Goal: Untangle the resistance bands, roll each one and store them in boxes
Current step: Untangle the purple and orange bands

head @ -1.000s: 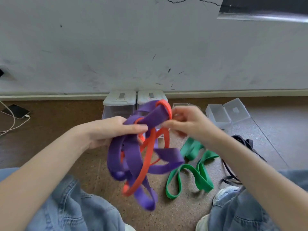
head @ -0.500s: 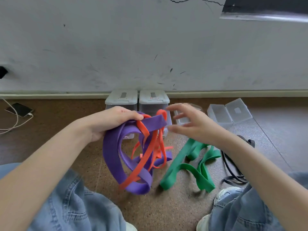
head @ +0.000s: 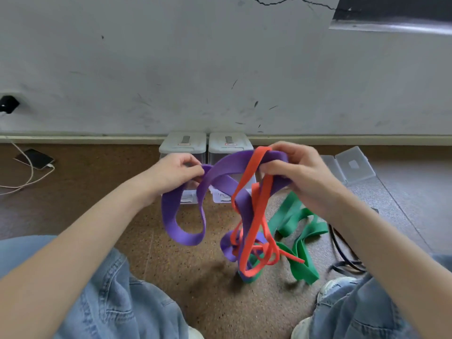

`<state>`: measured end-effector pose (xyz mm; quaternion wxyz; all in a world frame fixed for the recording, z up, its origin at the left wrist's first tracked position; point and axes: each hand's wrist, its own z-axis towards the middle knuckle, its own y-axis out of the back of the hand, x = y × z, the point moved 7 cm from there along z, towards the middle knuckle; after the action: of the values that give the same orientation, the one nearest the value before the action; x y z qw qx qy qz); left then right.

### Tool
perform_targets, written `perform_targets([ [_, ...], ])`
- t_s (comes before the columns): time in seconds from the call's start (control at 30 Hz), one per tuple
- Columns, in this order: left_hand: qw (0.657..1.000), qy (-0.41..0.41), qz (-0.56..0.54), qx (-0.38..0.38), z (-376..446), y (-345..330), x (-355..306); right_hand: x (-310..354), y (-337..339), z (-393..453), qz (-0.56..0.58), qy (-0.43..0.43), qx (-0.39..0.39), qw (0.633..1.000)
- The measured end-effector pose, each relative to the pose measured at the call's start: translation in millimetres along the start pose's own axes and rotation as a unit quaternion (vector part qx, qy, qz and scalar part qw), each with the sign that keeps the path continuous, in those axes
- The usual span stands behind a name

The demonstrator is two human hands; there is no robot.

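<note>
My left hand (head: pixel 175 172) pinches one end of the purple band (head: pixel 182 222), held up over the floor. My right hand (head: pixel 297 173) grips purple and orange band (head: pixel 254 216) together. I'm untangling; next I'd slip orange free of the purple loops.

I am losing parts of the two lidded boxes (head: pixel 182 145) by the floor's far edge behind the left hand (head: pixel 171 177) and the purple band (head: pixel 182 231); their labels are too small for me to read. The right hand (head: pixel 302 176) and its forearm are covering the green band's (head: pixel 299 248) upper end and part of the black band (head: pixel 347 263). The purple and orange band (head: pixel 252 226) knot is too tangled for me to trace. The picture's bottom edge is cutting off both shoes.
</note>
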<state>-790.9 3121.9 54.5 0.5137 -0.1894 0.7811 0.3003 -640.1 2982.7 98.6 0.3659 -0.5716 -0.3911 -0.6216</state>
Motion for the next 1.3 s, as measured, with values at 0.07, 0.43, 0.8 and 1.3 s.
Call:
perform_targets([
  [0.07, 0.993, 0.012, 0.098, -0.062, 5.3, 16.9, 6.7, 9.1, 14.2, 2.2, 0.08, 0.004, -0.027, 0.996],
  [0.43, 0.977, -0.091, -0.058, 0.184, -17.1, -69.2, -6.5, 10.1, -0.9, -4.0, 0.152, -0.001, 0.056, 0.987],
  [0.8, 0.983, -0.156, -0.063, 0.079, -19.8, -65.6, -33.9, 2.8, 20.8, 4.9, -0.08, -0.031, -0.052, 0.995],
  [1.3, 0.989, -0.121, 0.048, 0.067, -5.9, -30.5, -22.3, 1.2, 12.3, 3.0, -0.429, -0.034, 0.137, 0.892],
])
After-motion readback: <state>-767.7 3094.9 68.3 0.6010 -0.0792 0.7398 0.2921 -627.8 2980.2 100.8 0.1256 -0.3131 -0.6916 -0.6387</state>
